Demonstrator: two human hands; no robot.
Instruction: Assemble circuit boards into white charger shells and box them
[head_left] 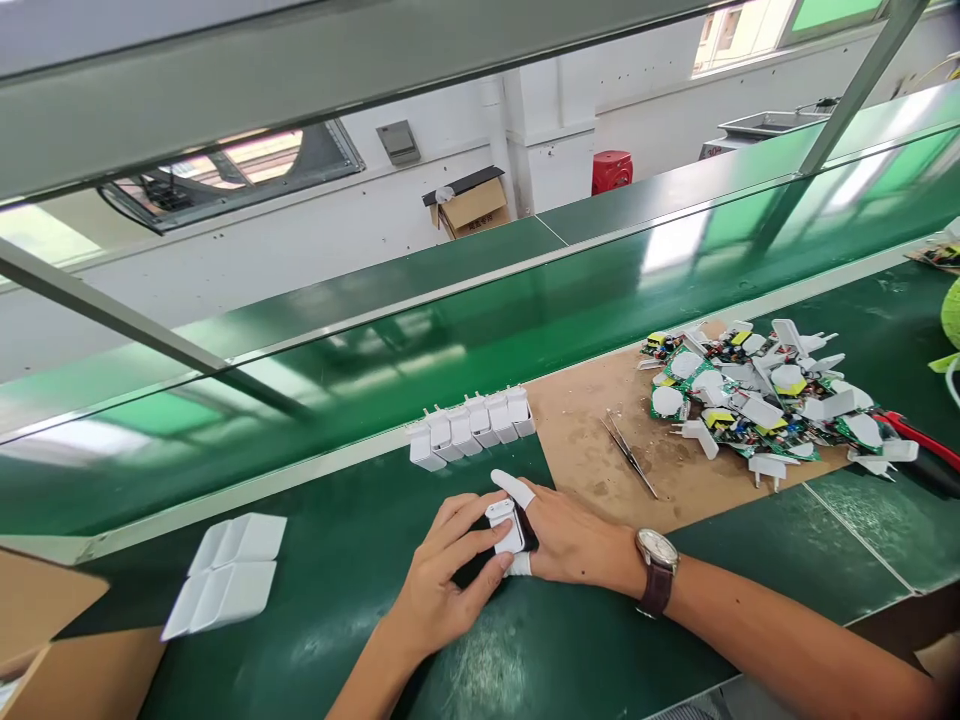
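Observation:
Both hands meet low in the middle of the green bench around one small white charger housing [506,527]. My left hand [444,583] curls its fingers over the housing from the left. My right hand [574,540], with a wristwatch and white finger cots, pinches it from the right. Just beyond the hands a row of several white charger housings [472,428] stands along the bench's rail.
On a brown cardboard sheet [585,430] lie tweezers [628,457] and a heap of circuit boards and white plug parts [765,400]. Flat white covers [229,570] lie at the left, by a cardboard box [52,640]. A red-handled tool [919,440] is at the right.

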